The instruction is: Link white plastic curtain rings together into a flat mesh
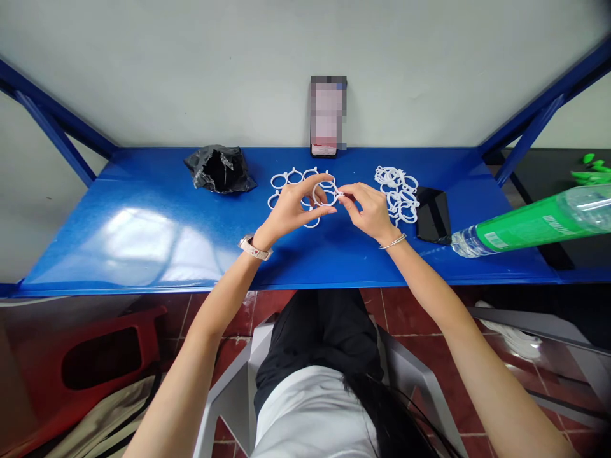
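Observation:
My left hand [292, 208] curls its thumb and fingers around a white plastic ring [315, 198], held above the blue table. At the ring's right side, my right hand [370, 208] pinches the small tab between thumb and fingertips. Whether the right fingers also grip another small piece cannot be made out. Behind and below the left hand, several white rings [294, 172] with small tabs lie in rows, partly covered by that hand. A loose heap of white rings [405, 198] lies just right of my right hand.
A phone [323, 152] leans upright against the wall. A crumpled black bag [195, 168] sits at the back left. Right of the heap lies a dark phone [434, 216], with a green-labelled bottle [529, 222] beside it. Blue frame bars [57, 130] flank the table [229, 210].

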Tool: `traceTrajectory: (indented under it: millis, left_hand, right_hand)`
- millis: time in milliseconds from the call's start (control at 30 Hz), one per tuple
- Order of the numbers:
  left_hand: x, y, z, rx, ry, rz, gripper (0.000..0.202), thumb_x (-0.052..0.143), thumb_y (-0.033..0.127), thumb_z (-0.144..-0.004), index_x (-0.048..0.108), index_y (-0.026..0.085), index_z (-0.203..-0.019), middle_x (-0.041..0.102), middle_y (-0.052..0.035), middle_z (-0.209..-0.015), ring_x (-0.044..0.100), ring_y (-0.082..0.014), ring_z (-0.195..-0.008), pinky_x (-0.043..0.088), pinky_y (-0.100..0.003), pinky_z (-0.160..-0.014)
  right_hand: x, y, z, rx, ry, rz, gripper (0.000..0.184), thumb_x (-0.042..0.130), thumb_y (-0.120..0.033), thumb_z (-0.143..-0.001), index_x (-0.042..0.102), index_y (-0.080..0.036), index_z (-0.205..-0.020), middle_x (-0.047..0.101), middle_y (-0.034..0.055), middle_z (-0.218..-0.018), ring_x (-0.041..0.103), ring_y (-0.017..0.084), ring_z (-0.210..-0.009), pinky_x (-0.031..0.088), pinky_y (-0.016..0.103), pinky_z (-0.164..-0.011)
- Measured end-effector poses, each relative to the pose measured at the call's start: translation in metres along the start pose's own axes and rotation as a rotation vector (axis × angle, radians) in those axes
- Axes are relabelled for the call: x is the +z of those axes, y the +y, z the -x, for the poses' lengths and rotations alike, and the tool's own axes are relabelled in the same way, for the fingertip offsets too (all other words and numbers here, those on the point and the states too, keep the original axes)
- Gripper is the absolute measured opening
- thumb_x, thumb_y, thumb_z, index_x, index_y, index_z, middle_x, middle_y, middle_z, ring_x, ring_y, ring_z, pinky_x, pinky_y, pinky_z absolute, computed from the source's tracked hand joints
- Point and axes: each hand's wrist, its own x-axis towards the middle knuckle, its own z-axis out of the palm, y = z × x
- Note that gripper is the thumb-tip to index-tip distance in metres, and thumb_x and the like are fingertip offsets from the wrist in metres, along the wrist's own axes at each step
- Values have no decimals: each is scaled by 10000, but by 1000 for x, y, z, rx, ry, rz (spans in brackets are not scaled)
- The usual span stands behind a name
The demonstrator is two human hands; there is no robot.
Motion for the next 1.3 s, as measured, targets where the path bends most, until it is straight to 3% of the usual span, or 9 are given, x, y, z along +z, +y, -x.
traceTrajectory:
  millis: [933,1300]
  left_hand:
    - [6,-4,1,58,33,-57,579,678,597,-873,601,180,-1267,725,-23,-831,676,-127,-702,571,-248,-732]
    - [0,-4,1,36,10,-135,567,693,520,-893,575,183,-1333,720,-31,-907,677,-146,-758,552,-279,-791]
  right_hand:
    - [2,1,2,-1,33,-57,284,409,-324,-1057,625,-207,-914,724,48,-809,692,173,-737,523,296,-671]
    - [1,1,0,12,-3,-25,291,436,-371,-1052,665,-195,-1023,752,77,-867,710,197,-789,537,318,-717]
